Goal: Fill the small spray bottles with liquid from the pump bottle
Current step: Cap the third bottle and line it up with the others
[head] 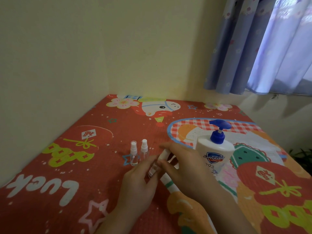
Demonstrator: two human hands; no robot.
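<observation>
Two small clear spray bottles stand upright side by side on the red patterned cloth: one with a clear cap (133, 155), one with its white sprayer bare (144, 150). A third small spray bottle (157, 163) is tilted between my hands. My left hand (141, 178) holds its clear body. My right hand (181, 163) pinches its white sprayer top. Just right of my right hand stands the white pump bottle (214, 152) with a blue pump head.
The table (76, 174) sits in a corner, with a yellow wall at the left and back. A blue flowered curtain (261, 48) hangs at the upper right. The table's right edge drops off near a dark plant (302, 157).
</observation>
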